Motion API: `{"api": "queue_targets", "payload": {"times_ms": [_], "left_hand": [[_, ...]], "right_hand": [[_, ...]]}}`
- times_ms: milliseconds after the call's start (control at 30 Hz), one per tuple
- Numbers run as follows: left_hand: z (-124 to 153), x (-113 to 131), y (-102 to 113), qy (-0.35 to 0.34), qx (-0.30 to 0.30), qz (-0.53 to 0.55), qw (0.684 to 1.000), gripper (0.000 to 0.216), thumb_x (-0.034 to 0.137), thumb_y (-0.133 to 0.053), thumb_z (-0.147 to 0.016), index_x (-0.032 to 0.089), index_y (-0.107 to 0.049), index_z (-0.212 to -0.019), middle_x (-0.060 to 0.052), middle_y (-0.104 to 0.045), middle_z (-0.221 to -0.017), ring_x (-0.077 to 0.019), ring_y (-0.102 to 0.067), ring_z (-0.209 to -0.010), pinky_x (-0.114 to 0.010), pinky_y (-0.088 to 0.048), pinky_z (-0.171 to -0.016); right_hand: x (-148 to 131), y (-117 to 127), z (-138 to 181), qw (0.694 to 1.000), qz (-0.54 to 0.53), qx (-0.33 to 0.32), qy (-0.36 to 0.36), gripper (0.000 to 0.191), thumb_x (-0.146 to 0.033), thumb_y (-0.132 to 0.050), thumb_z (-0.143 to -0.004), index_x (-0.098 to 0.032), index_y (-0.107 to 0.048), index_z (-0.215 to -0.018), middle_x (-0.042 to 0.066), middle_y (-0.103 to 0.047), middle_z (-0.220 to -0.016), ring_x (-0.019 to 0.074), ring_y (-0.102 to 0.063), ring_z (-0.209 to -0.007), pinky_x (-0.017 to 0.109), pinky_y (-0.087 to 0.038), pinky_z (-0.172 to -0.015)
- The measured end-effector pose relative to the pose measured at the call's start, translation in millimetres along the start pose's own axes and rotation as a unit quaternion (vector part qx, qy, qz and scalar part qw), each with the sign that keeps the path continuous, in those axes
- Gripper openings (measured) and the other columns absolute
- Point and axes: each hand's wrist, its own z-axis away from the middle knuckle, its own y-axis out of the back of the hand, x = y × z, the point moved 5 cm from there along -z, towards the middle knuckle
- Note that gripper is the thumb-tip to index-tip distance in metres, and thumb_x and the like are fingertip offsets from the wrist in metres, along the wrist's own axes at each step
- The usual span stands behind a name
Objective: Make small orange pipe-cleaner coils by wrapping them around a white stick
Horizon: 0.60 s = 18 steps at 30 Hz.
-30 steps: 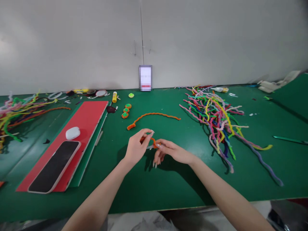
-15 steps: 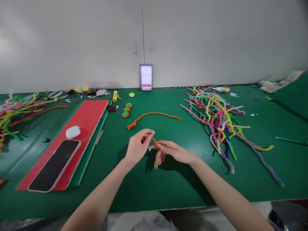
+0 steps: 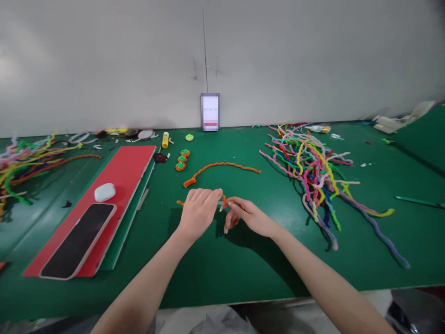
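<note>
Head view, the only one. I'm holding an orange pipe cleaner (image 3: 224,198) over the green tabletop (image 3: 215,278), between its front and back edges, about central in view. The relation that's counting: the exposed bend is lying in the narrow gap between my hands, just right of my left hand (image 3: 196,211) and touching the fingertips of my right hand (image 3: 246,215), so the right is sitting nearer. Its long axis seems to be running sideways, roughly along the front edge; an orange end is poking out left of my left hand, probably the same piece, but the middle is hiding behind my knuckles.

My left fingers are curling closed with the orange passing behind them, apparently gripping it, exact contact hidden. My right thumb and forefinger are pinching it with no visible gap; the other fingers are hanging bent below.

The piece is looking fuzzy, thin, bright orange, bent near the right fingertips. A pale strip (image 3: 220,202) is showing beside it, too small to identify. Farther toward the back edge, a loose orange strand (image 3: 225,163) is arching rightward from a thicker folded end (image 3: 189,183), touching neither hand.
</note>
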Motion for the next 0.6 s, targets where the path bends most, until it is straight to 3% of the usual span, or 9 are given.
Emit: {"api": "queue_targets", "payload": {"times_ms": [167,300,433,600], "left_hand": [[1,2,-1,-0.011,0.004,-0.006,1.0,0.021,0.016,-0.046,-0.084,0.018,-0.057,-0.102,-0.004,-0.066,-0.084,-0.0175,-0.055,-0.078,-0.031,-0.038,-0.07],[1,1,-7,0.067,-0.055,0.122,0.989,0.024,0.017,-0.039,-0.088,0.018,-0.054,-0.106,-0.005,-0.063,-0.09,-0.0145,-0.056,-0.079,-0.027,-0.043,-0.07],[2,-5,-13,0.194,-0.075,0.283,0.936,0.023,0.022,-0.038,-0.088,0.021,-0.054,-0.104,-0.002,-0.06,-0.086,-0.0114,-0.058,-0.073,-0.024,-0.046,-0.068],[1,-5,-15,0.241,-0.068,0.459,0.852,0.021,0.025,-0.045,-0.086,0.021,-0.051,-0.105,0.002,-0.055,-0.071,-0.0103,-0.056,-0.065,-0.024,-0.046,-0.068]], "right_hand": [[-1,4,2,0.993,0.113,0.03,0.022,0.03,-0.04,-0.029,-0.091,-0.016,-0.046,-0.099,0.002,-0.063,-0.066,0.0123,-0.06,-0.059,0.025,-0.047,-0.06],[-4,3,4,0.968,0.246,0.031,0.027,0.026,-0.034,-0.026,-0.093,-0.018,-0.046,-0.092,0.002,-0.063,-0.069,0.0116,-0.059,-0.057,0.023,-0.044,-0.059],[-5,1,4,0.937,0.347,0.03,0.023,0.025,-0.029,-0.026,-0.093,-0.018,-0.045,-0.08,0.001,-0.062,-0.063,0.0103,-0.057,-0.051,0.021,-0.04,-0.056],[-10,2,3,0.882,0.466,0.059,0.036,0.031,-0.032,-0.027,-0.093,-0.018,-0.044,-0.072,0.001,-0.061,-0.057,0.012,-0.056,-0.05,0.021,-0.036,-0.052]]}}
